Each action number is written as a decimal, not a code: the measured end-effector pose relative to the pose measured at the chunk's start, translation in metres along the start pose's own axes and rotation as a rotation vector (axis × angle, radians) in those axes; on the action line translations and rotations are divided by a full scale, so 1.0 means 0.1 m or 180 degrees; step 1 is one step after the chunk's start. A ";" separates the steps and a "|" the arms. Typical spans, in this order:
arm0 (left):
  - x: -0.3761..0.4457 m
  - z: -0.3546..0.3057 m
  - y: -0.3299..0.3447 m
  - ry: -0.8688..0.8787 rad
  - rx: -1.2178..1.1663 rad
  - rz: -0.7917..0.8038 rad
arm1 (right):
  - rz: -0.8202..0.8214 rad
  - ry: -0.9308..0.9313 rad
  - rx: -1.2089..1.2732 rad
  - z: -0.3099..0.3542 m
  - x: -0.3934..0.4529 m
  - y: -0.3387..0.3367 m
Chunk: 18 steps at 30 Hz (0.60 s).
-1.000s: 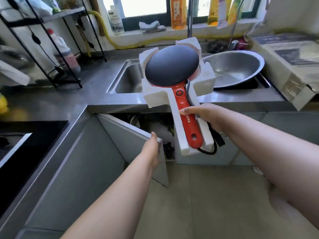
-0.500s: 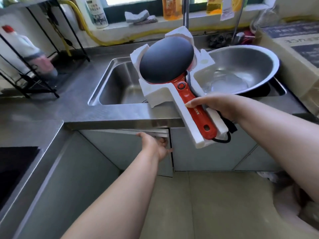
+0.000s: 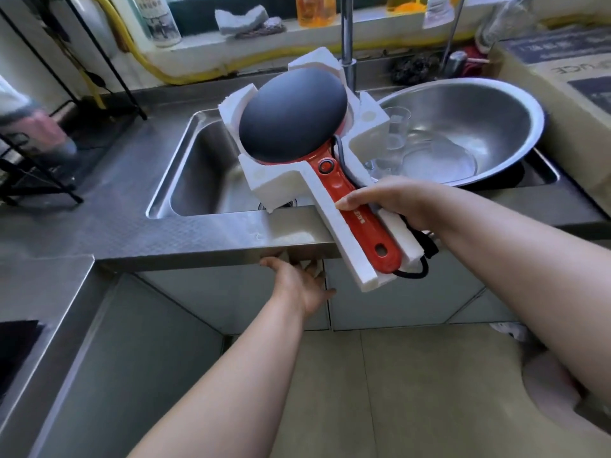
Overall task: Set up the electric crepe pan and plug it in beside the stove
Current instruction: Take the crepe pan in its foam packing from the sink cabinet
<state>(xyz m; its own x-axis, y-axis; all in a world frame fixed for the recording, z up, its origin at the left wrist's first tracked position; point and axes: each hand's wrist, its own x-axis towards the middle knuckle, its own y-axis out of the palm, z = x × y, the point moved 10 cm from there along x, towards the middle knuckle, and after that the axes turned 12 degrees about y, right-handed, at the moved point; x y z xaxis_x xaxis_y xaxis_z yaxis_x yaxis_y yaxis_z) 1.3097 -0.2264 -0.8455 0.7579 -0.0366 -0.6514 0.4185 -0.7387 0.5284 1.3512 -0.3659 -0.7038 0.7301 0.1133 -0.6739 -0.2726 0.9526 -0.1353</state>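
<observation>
The electric crepe pan (image 3: 292, 119), with a dark domed plate and a red handle, lies in a white foam packing tray (image 3: 330, 219). My right hand (image 3: 393, 203) grips the handle and foam together and holds them in the air over the sink's front edge. A black cord (image 3: 415, 274) hangs in a loop below the handle end. My left hand (image 3: 297, 282) presses flat against the top of the grey cabinet door (image 3: 238, 299) under the counter; the door looks shut. A black stove top (image 3: 16, 352) shows at the far left edge.
A steel sink (image 3: 201, 180) lies under the pan, with a tap (image 3: 347, 44) behind. A big steel bowl (image 3: 489, 117) holding glassware sits to the right, beside a cardboard box (image 3: 568, 77). A black wire rack (image 3: 39, 153) stands on the steel counter (image 3: 198, 236) at left.
The cabinet door below the sink swung from open to shut under my left hand. The view rose and moved in; the pan in its foam stays held over the sink edge.
</observation>
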 end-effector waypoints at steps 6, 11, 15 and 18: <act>-0.23 -0.11 -0.08 -0.0040 0.0811 -0.0492 | 0.0059 -0.0107 0.0238 -0.03 -0.07 0.00; -0.79 -0.26 0.14 0.0215 0.1208 -0.0162 | 0.0181 -0.0210 0.0341 -0.06 -0.41 0.17; -1.46 -0.44 0.48 0.0593 0.1229 0.0164 | 0.0280 -0.0181 0.0226 -0.15 -0.89 0.36; -2.13 -0.53 0.58 0.0802 0.1374 0.0137 | 0.0398 -0.0250 0.0138 -0.17 -1.42 0.55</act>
<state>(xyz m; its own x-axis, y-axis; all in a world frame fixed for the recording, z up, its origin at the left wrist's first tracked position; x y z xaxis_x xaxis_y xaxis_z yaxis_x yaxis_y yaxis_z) 1.1995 -0.2262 -0.6474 0.8895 0.0512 -0.4541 0.1792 -0.9531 0.2437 1.2221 -0.3344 -0.6276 0.7394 0.2518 -0.6244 -0.3383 0.9408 -0.0212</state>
